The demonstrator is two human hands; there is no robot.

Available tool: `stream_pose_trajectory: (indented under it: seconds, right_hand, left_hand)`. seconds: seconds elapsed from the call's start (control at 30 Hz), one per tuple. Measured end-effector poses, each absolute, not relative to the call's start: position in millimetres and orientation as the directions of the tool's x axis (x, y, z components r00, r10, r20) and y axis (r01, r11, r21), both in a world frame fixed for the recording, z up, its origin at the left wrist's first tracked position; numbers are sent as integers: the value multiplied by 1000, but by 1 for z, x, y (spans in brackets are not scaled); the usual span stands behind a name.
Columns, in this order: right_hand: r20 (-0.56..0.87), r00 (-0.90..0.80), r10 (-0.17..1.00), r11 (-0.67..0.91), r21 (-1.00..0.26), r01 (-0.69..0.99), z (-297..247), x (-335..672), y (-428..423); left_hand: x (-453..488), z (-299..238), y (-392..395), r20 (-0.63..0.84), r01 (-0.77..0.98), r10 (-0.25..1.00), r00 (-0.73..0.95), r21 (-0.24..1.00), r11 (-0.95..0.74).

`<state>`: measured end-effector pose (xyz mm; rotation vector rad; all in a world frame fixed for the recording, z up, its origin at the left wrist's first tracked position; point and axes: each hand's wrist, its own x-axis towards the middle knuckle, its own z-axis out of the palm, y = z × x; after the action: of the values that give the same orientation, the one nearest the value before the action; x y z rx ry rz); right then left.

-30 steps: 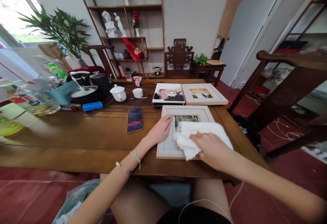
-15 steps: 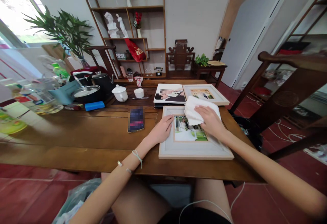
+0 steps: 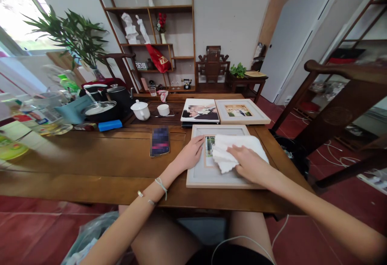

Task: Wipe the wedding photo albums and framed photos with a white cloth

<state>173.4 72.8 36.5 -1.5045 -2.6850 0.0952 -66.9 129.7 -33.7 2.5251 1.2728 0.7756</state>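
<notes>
The brown wood table (image 3: 99,156) has a phone (image 3: 160,142) on it. Right of the phone, a picture frame (image 3: 196,176) lies flat. The left hand (image 3: 192,153) rests on the frame's left side, fingers stretched out. The right hand (image 3: 249,163) is on a white cloth (image 3: 223,152) over the picture (image 3: 209,146); I can't tell if its fingers grip it.

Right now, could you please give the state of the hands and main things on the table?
Near frame: lying flat, face up.
White cloth: creased, covering most of its photo.
Right hand: laid on the cloth.
Left hand: on the frame's left side.
Phone: lying flat, screen up.
Larger white cup: lidded.
Black kettle: lidded.
</notes>
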Motion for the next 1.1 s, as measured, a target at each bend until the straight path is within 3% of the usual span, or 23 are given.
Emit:
stream_pose_trajectory:
  seconds: [0.17,0.37,0.67,0.93,1.1]
  right_hand:
    - [-9,-569,822,553,-224,803,51,171,17]
    - [171,-616,769,637,-114,763,15,177,50]
    - [331,-451,829,489,-37,872,9,205,165]
    - [35,-440,897,439,49,897,39,171,98]
    - [-112,-504,857,496,-93,864,59,164,18]
  left_hand:
    - [-67,-33,130,362,684,788,498,396,-613]
    - [-68,-35,131,383,672,779,496,399,-624]
    - [-69,-32,131,374,674,784,495,404,-618]
    - [-68,-35,131,375,681,791,483,407,-609]
    - [-67,-34,130,356,692,796,490,396,-603]
